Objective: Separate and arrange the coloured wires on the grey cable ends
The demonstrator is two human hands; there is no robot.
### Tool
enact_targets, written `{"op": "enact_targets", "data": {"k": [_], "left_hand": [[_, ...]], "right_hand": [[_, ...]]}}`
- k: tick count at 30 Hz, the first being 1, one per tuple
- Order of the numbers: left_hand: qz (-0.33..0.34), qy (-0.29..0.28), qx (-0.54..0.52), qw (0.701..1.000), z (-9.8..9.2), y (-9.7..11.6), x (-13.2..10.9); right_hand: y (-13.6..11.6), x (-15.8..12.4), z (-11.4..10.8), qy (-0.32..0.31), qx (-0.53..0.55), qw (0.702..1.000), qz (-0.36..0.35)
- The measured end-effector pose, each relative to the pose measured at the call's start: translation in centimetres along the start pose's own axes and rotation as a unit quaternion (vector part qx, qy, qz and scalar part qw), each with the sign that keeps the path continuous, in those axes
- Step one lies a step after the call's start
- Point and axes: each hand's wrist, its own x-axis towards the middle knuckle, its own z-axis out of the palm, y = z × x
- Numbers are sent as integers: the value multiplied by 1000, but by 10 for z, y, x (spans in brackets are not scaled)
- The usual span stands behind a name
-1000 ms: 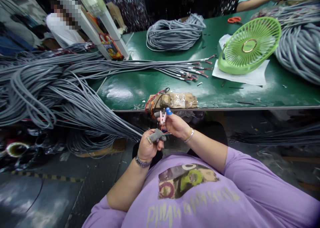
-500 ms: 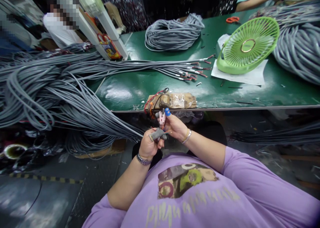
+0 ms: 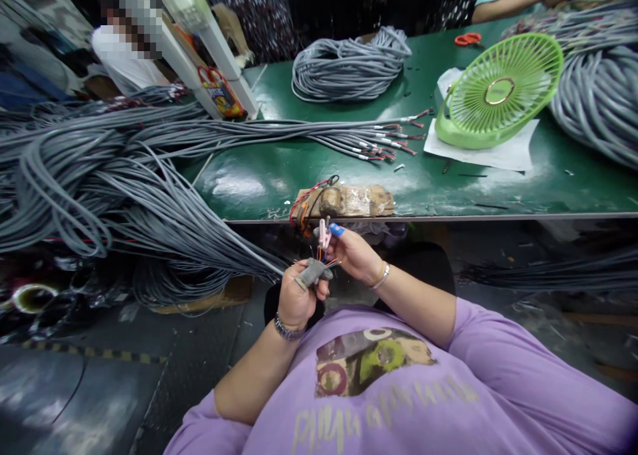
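My left hand (image 3: 295, 297) is closed around the stripped end of a grey cable, with a grey cover on its thumb. Thin coloured wires (image 3: 331, 264) fan out past that thumb. Just above, my right hand (image 3: 357, 257) pinches a small pink clip (image 3: 324, 234) that looks like a clothes peg, its thumb wrapped in blue. An orange wire runs between the clip and the left hand's fingers. Both hands are close together, in front of the table edge. Fingertips are partly hidden behind the thumbs and wires.
On the green table (image 3: 239, 189) lie a wooden block (image 3: 366, 200) with red and black leads, a row of cable ends (image 3: 379, 151), a coil (image 3: 349, 70), a green fan (image 3: 498, 93) and orange scissors (image 3: 467, 39). Grey cables (image 3: 164, 202) heap at left. Two people are nearby.
My right hand has shifted slightly right, and the pink clip has turned more upright. The coloured wires at my left thumb are more spread. My left hand stays closed.
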Motion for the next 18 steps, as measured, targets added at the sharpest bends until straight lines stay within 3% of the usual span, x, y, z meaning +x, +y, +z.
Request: {"op": "enact_targets", "data": {"k": [4, 6, 10, 18], "left_hand": [[7, 6, -7, 1000, 2, 1, 2], [9, 5, -9, 1000, 4, 2, 3], [5, 14, 6, 1000, 6, 3, 4], [-1, 22, 12, 1000, 9, -1, 8]], "right_hand": [[3, -3, -4, 62, -104, 987, -106], [3, -1, -5, 49, -102, 990, -84], [3, 6, -2, -11, -1, 1000, 10], [2, 10, 2, 5, 41, 999, -2]]}}
